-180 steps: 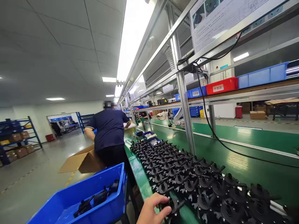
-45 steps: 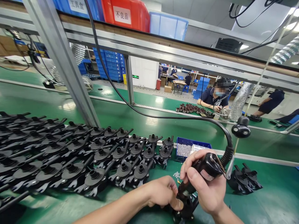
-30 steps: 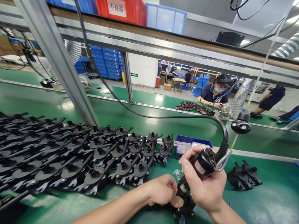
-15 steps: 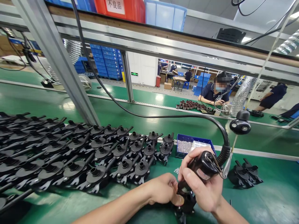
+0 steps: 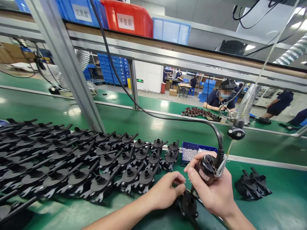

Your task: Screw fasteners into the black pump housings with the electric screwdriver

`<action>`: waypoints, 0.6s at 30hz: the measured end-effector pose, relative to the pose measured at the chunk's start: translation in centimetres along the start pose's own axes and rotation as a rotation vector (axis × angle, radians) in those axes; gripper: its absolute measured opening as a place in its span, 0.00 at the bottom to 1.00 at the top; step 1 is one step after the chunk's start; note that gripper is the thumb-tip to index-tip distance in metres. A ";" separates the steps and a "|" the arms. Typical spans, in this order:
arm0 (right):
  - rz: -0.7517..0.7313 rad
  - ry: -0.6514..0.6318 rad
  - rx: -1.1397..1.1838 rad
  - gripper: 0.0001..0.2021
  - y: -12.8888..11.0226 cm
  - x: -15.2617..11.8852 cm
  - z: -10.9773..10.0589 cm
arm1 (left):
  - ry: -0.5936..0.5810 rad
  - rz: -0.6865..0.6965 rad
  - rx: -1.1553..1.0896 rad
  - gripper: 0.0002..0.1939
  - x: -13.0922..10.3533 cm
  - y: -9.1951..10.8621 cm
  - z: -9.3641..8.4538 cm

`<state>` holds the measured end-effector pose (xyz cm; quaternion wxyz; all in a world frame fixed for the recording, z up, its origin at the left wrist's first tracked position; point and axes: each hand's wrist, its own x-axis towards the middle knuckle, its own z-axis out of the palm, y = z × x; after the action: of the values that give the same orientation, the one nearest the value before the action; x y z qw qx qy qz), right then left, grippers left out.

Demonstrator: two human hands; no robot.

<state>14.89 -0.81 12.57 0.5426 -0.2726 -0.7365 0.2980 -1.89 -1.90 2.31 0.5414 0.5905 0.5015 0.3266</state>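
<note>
My right hand (image 5: pixel 213 188) is wrapped around a black electric screwdriver (image 5: pixel 205 169), its cable rising from the top end. The tool points down beside a black plastic pump (image 5: pixel 188 206) on the green bench; its tip is mostly hidden behind my hand. My left hand (image 5: pixel 169 190) is at the upper left of this pump, fingers curled and thumb close to the fingertips. Whether something small is pinched there I cannot make out. A few small metal nuts (image 5: pixel 188 180) lie between my hands, partly covered.
Rows of black pumps (image 5: pixel 99 182) fill the left side of the bench. A blue bin (image 5: pixel 189 155) of small metal parts stands behind my hands. Two more pumps (image 5: pixel 254 183) sit at right. A metal post (image 5: pixel 69 73) rises at left; a co-worker (image 5: pixel 222 95) sits across.
My left hand has moved off the pump's near side to its upper left edge. The screwdriver has shifted slightly, and the pump has turned. The whole view has tilted a little.
</note>
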 end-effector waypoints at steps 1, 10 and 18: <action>0.013 -0.004 -0.031 0.09 0.0 0.0 -0.3 | 0.045 0.025 0.058 0.13 -0.2 0.3 -0.3; 0.070 0.122 0.008 0.09 -1.3 -0.4 -1.6 | -0.015 -0.073 0.187 0.19 -0.1 -0.8 0.6; 0.043 0.208 0.031 0.09 -2.4 -0.3 -1.8 | 0.045 0.101 0.886 0.20 0.6 -3.3 1.4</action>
<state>16.54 -2.36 14.60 0.6137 -0.3091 -0.6657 0.2911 -1.23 -2.01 -1.25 0.2084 0.7819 0.5754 0.1188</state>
